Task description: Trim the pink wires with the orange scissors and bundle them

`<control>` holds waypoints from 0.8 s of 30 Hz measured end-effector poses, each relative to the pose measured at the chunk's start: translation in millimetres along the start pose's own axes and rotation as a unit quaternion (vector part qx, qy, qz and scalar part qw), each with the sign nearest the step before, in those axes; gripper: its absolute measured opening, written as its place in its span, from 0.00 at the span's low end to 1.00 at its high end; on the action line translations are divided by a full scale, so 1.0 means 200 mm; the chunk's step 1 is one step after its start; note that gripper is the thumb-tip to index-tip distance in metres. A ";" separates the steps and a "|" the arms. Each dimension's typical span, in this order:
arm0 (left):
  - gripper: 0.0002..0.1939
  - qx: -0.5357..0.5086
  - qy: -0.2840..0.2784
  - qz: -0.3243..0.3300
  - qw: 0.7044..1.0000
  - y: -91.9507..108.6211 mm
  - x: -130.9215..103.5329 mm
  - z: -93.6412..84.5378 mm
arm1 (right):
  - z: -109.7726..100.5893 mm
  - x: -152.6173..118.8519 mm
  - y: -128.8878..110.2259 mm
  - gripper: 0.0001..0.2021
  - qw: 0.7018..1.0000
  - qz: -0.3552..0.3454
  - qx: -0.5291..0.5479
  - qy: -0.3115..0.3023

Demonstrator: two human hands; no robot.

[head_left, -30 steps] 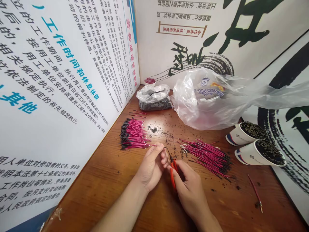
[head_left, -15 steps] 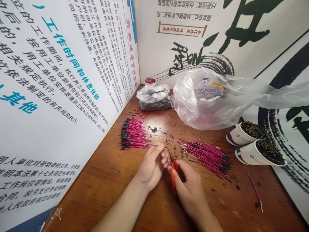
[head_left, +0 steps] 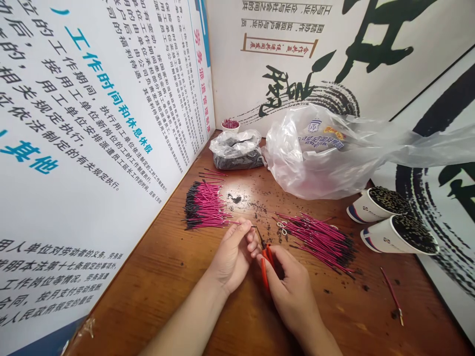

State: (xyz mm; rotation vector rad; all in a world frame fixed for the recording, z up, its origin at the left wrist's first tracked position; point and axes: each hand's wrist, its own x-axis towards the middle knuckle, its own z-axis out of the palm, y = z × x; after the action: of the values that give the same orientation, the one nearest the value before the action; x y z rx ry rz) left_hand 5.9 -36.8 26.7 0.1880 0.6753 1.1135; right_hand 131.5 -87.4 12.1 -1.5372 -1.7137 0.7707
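Between thumb and fingers, my left hand [head_left: 234, 252] pinches a thin magenta wire [head_left: 235, 223] whose black end sticks out to the right. My right hand [head_left: 291, 287] is closed on scissors with orange-red handles [head_left: 264, 272]. Their dark blades point up and touch or nearly touch the black end; which one I cannot tell. A pile of magenta wires with black ends [head_left: 208, 205] lies left of my hands, and another pile [head_left: 321, 240] lies to the right with small white loops at its left edge.
Two white paper cups [head_left: 378, 241] full of small black pieces lean at the right. Behind stand a large clear plastic bag [head_left: 319, 168], a small bag of black pieces [head_left: 237, 159] and a cup of magenta bits [head_left: 230, 126]. One loose wire [head_left: 391, 294] lies at the right; dark crumbs dot the table.
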 end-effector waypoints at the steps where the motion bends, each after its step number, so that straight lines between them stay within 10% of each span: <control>1: 0.20 -0.001 -0.004 0.001 1.000 0.00 0.00 0.00 | 0.00 0.00 0.00 0.08 1.000 0.000 -0.001 0.002; 15: 0.18 0.011 -0.087 -0.013 0.996 -0.01 -0.01 0.00 | 0.00 -0.01 0.05 0.13 0.997 0.039 0.018 0.064; 24: 0.16 0.274 -0.067 0.112 0.953 -0.07 0.02 -0.04 | 0.01 -0.01 0.04 0.07 0.981 -0.018 0.050 0.185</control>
State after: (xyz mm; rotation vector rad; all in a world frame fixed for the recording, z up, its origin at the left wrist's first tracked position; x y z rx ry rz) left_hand 13.3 -42.0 12.8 0.8261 0.8438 1.0946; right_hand 135.5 -88.7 3.7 -1.4702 -1.4034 0.5057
